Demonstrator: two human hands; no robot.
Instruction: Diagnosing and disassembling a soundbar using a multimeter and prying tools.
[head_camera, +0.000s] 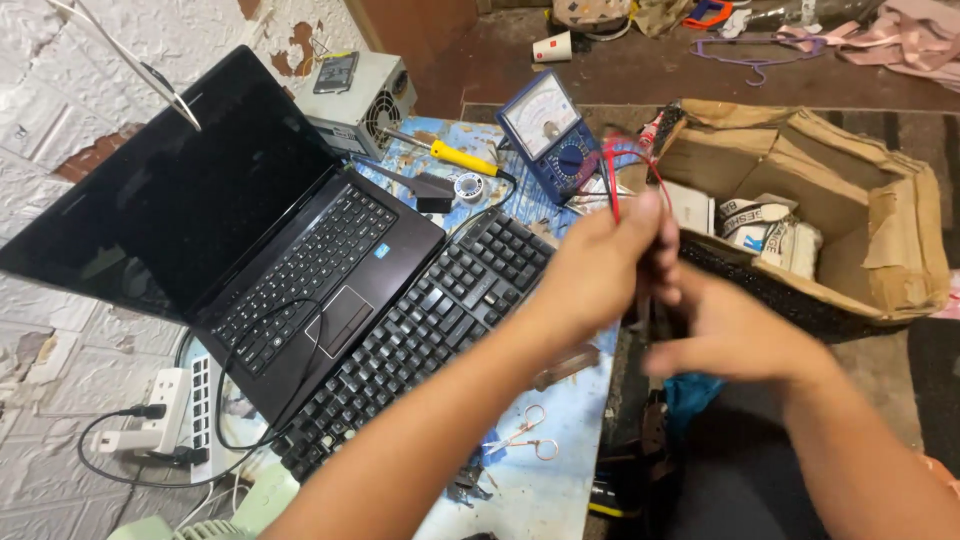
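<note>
A thin red test lead (612, 190) loops up from the left hand (600, 265), whose fingers pinch it tight, right of the black keyboard (430, 320). The blurred right hand (730, 335) sits just nearer, fingers half-curled; its hold cannot be told. The blue analog multimeter (550, 135) stands farther back.

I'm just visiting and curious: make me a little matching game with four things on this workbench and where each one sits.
Things:
1. laptop
2. screwdriver
3. scissors
4. cardboard box

Places:
A. lying on the blue table top near its front edge, below the left forearm
B. on the far right, open, with packets inside
C. at the far end of the table, beside the blue meter
D. on the left, lid open, screen dark

Pairs: 1-D, 2-C, 3-A, 4-B
</note>
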